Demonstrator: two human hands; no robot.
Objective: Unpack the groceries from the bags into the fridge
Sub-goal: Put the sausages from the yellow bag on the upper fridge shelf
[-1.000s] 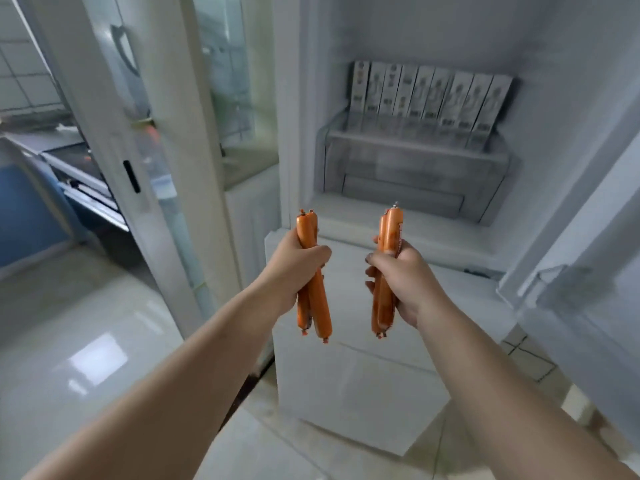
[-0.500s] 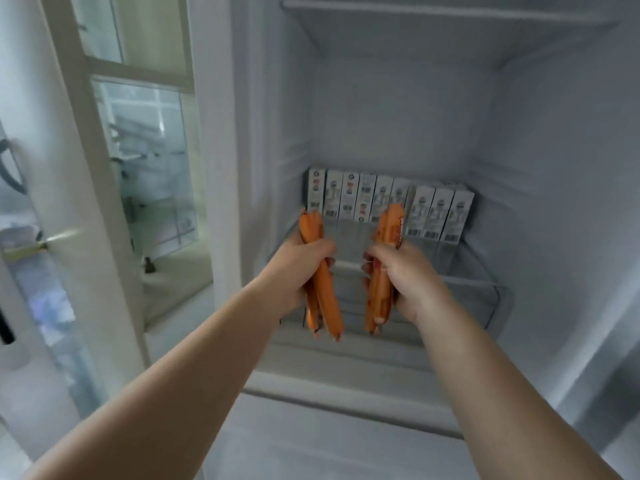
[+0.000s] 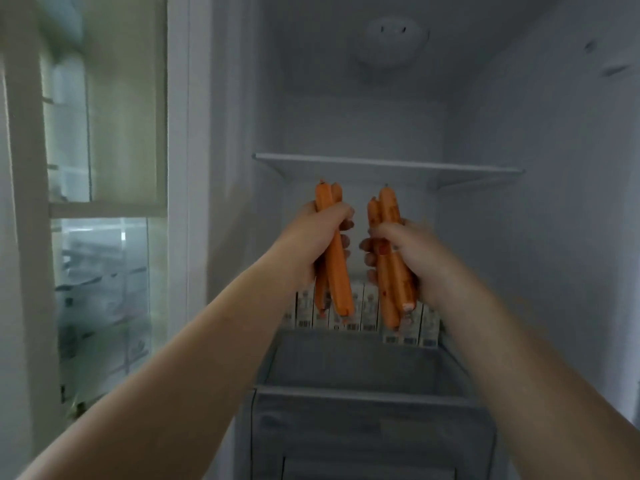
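Both arms reach up into the open fridge. My left hand (image 3: 311, 237) grips a bundle of orange sausages (image 3: 337, 271), held upright. My right hand (image 3: 405, 244) grips a second bundle of orange sausages (image 3: 389, 209), also upright. The two bundles sit side by side, a small gap apart, just below the front edge of a white glass shelf (image 3: 388, 162). Behind the hands a row of several white cartons (image 3: 369, 313) stands along the back of the lower level.
A translucent drawer (image 3: 363, 427) fills the fridge below the cartons. The fridge's white side walls close in on both sides, and a round light fitting (image 3: 393, 38) sits on the back wall at the top. A glass-paned door frame (image 3: 104, 209) stands to the left.
Both hands have risen with their sausages, from level with the cartons up to just under the upper shelf. The view has tilted upward, showing the top compartment.
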